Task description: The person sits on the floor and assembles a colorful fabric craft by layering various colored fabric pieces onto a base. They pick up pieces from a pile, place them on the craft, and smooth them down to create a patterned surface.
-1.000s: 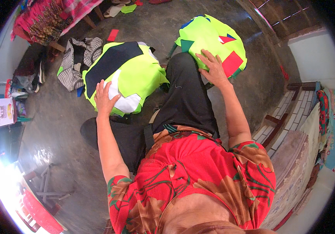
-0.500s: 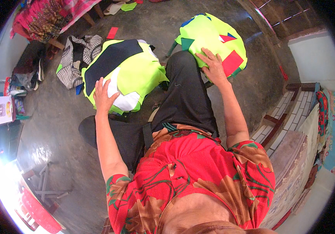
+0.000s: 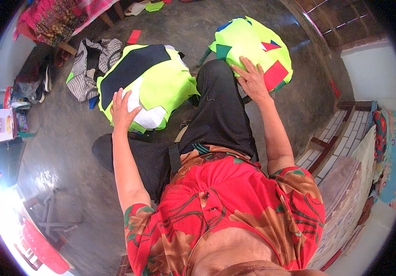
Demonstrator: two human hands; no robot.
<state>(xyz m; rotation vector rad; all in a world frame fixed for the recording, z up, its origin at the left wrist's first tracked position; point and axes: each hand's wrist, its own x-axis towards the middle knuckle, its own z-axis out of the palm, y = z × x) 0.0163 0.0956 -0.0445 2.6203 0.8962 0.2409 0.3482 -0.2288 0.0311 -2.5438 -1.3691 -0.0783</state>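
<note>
Two heaps of fabric scraps stand in front of me, one on each side of my raised right knee. The left heap [image 3: 168, 87] is mostly neon yellow, with a wide black piece [image 3: 136, 66] and a white piece [image 3: 149, 116] on top. My left hand [image 3: 123, 110] lies on its near left side, fingers stretched out. On the right heap [image 3: 244, 41], also neon yellow, lie a red piece [image 3: 276, 75], a green one and small red and blue bits. Spread fingers of my right hand [image 3: 252, 79] rest on its near edge. What supports the heaps is mostly hidden.
A checked grey cloth [image 3: 85, 76] lies on the dark floor left of the left heap, with a red scrap [image 3: 134, 37] beyond it. A bed-like frame with white slats [image 3: 340, 138] stands at right. A red plastic chair [image 3: 43, 250] is at lower left.
Both hands stay on the heaps in nearly the same place. The view has shifted very slightly; nothing has been picked up or let go.
</note>
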